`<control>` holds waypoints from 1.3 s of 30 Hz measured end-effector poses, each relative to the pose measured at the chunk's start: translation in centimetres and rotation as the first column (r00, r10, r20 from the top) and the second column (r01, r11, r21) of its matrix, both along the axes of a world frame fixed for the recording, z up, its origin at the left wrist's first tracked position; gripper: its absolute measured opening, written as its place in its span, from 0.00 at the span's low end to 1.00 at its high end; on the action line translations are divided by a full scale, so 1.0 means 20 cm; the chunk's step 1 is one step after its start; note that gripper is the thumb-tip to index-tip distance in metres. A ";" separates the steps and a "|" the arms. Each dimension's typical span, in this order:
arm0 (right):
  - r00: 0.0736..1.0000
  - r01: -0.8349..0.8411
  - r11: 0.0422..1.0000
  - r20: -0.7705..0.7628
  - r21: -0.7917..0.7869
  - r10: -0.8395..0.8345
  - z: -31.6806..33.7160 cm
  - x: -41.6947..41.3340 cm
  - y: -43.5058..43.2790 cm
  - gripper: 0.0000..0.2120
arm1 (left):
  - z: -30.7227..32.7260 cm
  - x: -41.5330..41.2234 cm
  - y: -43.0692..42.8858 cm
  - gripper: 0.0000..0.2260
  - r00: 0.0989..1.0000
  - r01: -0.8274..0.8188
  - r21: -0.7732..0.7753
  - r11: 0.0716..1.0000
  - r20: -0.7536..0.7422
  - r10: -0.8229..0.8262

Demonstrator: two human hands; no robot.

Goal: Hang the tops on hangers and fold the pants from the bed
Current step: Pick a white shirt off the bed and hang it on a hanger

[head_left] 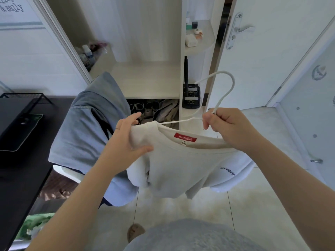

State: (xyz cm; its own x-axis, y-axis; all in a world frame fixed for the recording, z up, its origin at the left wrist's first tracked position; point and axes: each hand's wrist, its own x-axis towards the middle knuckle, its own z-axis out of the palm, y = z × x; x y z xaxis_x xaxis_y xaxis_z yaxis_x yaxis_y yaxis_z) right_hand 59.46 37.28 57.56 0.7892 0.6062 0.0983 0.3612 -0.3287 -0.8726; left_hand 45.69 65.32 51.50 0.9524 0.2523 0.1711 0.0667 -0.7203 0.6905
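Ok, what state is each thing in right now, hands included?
white T-shirt, held up in the air, one hanger arm inside its collar.
white hanger, hook free, hung on nothing.
left hand, grips the T-shirt's shoulder.
right hand, grips the hanger below its hook.
blue denim top, draped over a chair.
wardrobe, open, shelves showing.

— What colour was the shirt (181, 169)?
— White, with a red label (185, 137) and dark scribble on its chest. My hanger (233, 82) was white too; the other garment (87, 124) was faded blue.
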 end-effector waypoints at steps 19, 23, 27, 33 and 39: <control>0.978 -0.104 0.981 -0.196 -0.161 0.072 -0.06 0.00 -0.10 0.19 | 0.00 -0.05 0.02 0.08 0.911 -0.239 0.223 0.945 0.389 0.138; 0.977 -0.115 0.990 -0.190 -0.076 0.099 -0.05 -0.05 -0.08 0.19 | 0.04 -0.06 0.07 0.08 0.968 -0.178 0.106 0.978 0.199 0.155; 0.991 -0.032 0.999 -0.130 -0.037 0.027 -0.07 -0.07 -0.07 0.18 | 0.07 -0.07 0.10 0.10 0.990 -0.105 0.103 0.989 0.108 0.093; 0.993 0.025 0.999 -0.112 -0.040 -0.029 -0.09 -0.08 -0.06 0.18 | 0.05 -0.11 0.12 0.08 0.995 -0.077 0.163 0.984 0.068 0.067; 0.996 0.005 0.998 -0.085 -0.067 -0.011 -0.09 -0.10 -0.04 0.18 | 0.10 -0.11 0.08 0.09 0.999 0.034 0.053 0.998 -0.036 -0.032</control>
State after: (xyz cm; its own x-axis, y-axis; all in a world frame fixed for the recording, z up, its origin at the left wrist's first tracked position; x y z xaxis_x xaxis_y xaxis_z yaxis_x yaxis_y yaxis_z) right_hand 57.37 36.38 55.70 0.7977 0.6030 -0.0101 0.2834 -0.3897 -0.8763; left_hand 43.56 67.01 53.50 0.9657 0.2123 0.1497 0.0662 -0.7583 0.6485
